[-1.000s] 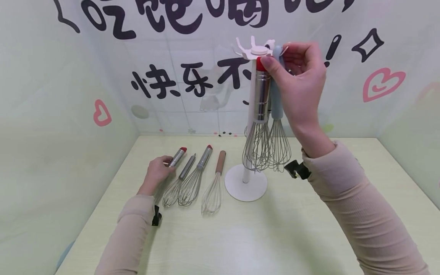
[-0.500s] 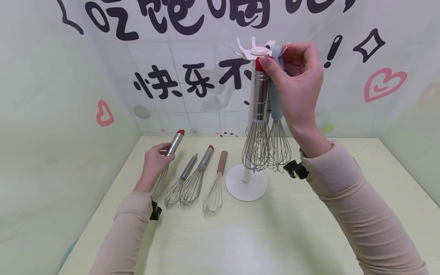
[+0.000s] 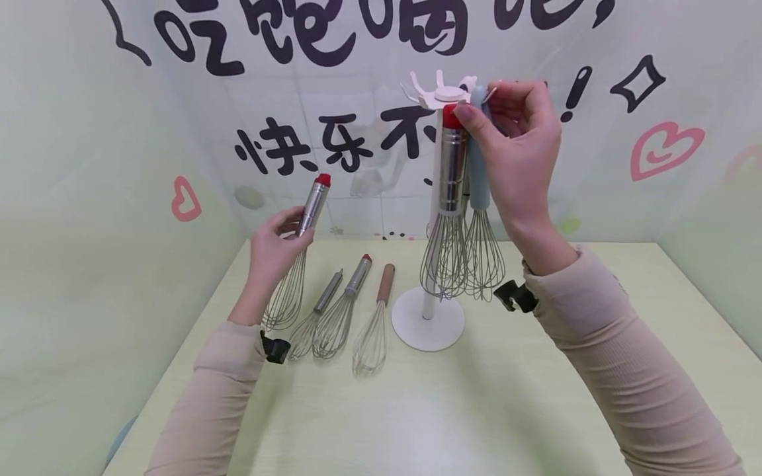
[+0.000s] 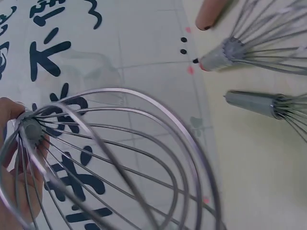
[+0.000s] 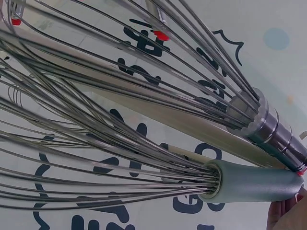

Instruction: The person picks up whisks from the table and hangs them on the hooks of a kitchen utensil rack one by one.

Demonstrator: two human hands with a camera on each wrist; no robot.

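Observation:
My left hand point(image 3: 270, 254) grips a steel whisk point(image 3: 314, 205) with a red end cap by its handle and holds it up over the table, wires down. In the left wrist view its wire loops point(image 4: 144, 124) fill the foreground. At the white stand's hooked top point(image 3: 448, 94), my right hand point(image 3: 526, 155) pinches the upper end of another red-capped steel whisk point(image 3: 454, 165), thumb on the cap. Beside it hangs a blue-handled whisk point(image 3: 479, 175), with the fingers close behind its upper end. Whether that red-capped whisk is on a hook is hidden by the thumb.
Three whisks lie on the table left of the stand's round base point(image 3: 411, 327): a thin steel one point(image 3: 329, 292), a red-capped one point(image 3: 359, 274) and one with a brown handle point(image 3: 385, 283). A printed wall sheet point(image 3: 357, 165) rises behind the table.
My left hand has lifted the red-capped whisk from the table, moving it up and slightly right. My right hand stays at the stand's top.

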